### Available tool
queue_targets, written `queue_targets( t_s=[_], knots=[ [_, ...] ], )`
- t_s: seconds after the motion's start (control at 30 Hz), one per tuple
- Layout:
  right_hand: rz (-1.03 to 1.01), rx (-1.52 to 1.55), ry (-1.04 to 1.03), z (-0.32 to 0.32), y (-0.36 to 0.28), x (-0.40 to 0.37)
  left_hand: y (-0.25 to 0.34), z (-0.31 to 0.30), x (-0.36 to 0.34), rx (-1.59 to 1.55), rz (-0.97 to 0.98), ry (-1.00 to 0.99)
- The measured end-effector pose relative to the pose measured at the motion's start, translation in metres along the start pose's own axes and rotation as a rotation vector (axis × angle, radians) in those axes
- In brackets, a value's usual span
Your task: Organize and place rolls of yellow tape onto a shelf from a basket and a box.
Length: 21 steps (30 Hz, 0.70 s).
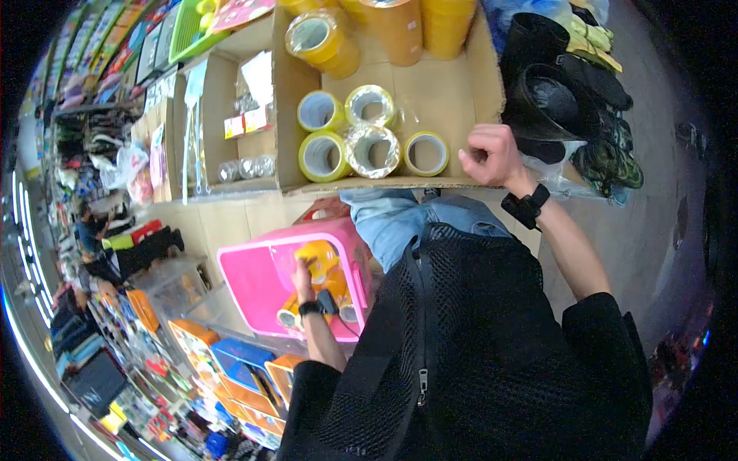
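Observation:
My left hand is inside a pink basket, its fingers closed on a yellow tape roll. More yellow rolls lie under and beside that hand. At the front right corner of a cardboard box, my right hand rests with curled fingers and nothing visible in them. Just left of it stands a clear yellowish tape roll. Several similar rolls, one a shinier roll, stand in the box's front left part. Stacked orange-yellow rolls are at its back.
Left of the box, a divided carton holds small packets and thin blue sticks. Black rubber boots and dark shoes are at the right. Orange and blue bins sit at lower left. A person is far left.

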State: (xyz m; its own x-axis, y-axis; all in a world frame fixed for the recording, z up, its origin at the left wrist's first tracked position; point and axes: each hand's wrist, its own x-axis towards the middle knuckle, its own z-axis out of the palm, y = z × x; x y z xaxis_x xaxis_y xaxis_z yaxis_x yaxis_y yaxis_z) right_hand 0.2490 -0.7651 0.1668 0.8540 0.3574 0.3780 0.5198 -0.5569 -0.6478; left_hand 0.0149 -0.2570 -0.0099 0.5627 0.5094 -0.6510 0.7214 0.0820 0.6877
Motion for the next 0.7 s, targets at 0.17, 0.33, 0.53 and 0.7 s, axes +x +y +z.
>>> queue_targets(
  t_s=[0.17,0.33,0.53,0.7],
  knots=[
    [0.079,0.039,0.037,-0.001,0.000,-0.002,0.073,-0.045,-0.083,-0.087,0.018,0.297],
    [0.089,0.060,0.089,0.000,-0.002,-0.004,0.225,-0.034,-0.158,0.594,0.329,0.229],
    [0.107,0.061,0.102,0.000,0.003,-0.004,0.360,0.038,-0.200,0.707,0.625,-0.047],
    [0.092,0.029,0.126,0.002,0.004,-0.005,0.415,0.134,-0.169,0.601,0.866,-0.403]
  ],
)
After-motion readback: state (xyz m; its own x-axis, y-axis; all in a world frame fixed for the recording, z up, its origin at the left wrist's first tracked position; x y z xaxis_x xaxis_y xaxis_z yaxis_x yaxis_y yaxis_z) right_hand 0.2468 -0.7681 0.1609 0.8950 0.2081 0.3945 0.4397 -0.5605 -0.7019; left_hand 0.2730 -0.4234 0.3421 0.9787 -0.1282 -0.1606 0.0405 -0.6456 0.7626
